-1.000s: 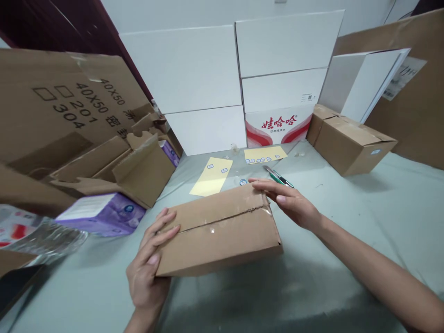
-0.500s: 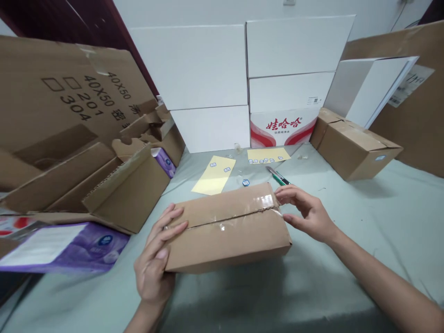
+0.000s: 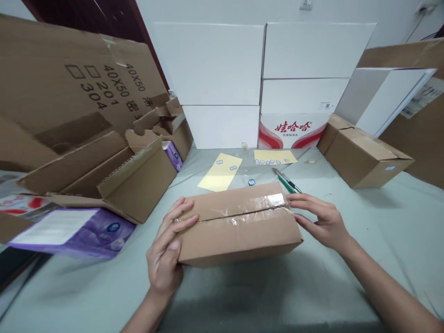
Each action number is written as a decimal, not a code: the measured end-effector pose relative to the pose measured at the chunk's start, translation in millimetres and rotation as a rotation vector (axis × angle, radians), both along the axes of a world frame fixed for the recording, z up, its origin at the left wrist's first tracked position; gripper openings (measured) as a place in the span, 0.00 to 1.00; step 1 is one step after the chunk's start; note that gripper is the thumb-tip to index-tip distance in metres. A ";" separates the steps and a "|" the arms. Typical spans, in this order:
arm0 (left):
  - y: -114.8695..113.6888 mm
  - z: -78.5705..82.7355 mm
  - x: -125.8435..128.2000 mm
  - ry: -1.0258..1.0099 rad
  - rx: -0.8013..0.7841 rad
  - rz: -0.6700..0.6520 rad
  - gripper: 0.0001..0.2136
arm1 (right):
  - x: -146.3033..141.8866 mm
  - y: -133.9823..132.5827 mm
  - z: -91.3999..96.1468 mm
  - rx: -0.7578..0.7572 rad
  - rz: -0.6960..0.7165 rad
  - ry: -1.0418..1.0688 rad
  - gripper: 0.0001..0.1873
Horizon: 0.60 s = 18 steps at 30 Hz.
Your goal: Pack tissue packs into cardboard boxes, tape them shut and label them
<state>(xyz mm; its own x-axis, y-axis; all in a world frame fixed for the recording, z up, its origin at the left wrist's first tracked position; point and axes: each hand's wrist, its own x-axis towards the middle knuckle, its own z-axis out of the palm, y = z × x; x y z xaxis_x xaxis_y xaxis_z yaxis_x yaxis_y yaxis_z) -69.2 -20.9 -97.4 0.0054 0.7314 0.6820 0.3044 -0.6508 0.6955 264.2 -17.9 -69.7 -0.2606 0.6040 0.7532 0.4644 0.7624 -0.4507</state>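
As I watch remotely, left hand (image 3: 165,259) spread flat on taped carton (image 3: 239,229), right hand (image 3: 322,223) open-fingered against its end, 娃哈哈 box (image 3: 291,132) behind, cardboard sheet (image 3: 62,88) marked 40X50.

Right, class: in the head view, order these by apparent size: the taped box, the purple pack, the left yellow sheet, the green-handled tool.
1. taped box
2. purple pack, a close second; cardboard covers part of it, so this ranking is unsure
3. left yellow sheet
4. green-handled tool, clearly smallest
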 end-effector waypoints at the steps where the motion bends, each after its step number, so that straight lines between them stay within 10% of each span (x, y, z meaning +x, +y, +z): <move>1: 0.0 0.0 0.2 0.003 0.002 0.000 0.15 | -0.8 -0.1 -0.6 0.029 -0.011 0.004 0.14; 8: -0.3 0.8 0.6 0.020 0.002 0.002 0.15 | -5.9 -1.1 -5.0 0.010 -0.030 0.095 0.18; 18: -0.8 1.8 5.1 0.053 0.013 -0.011 0.15 | -6.1 3.8 -10.6 -0.399 0.017 0.420 0.13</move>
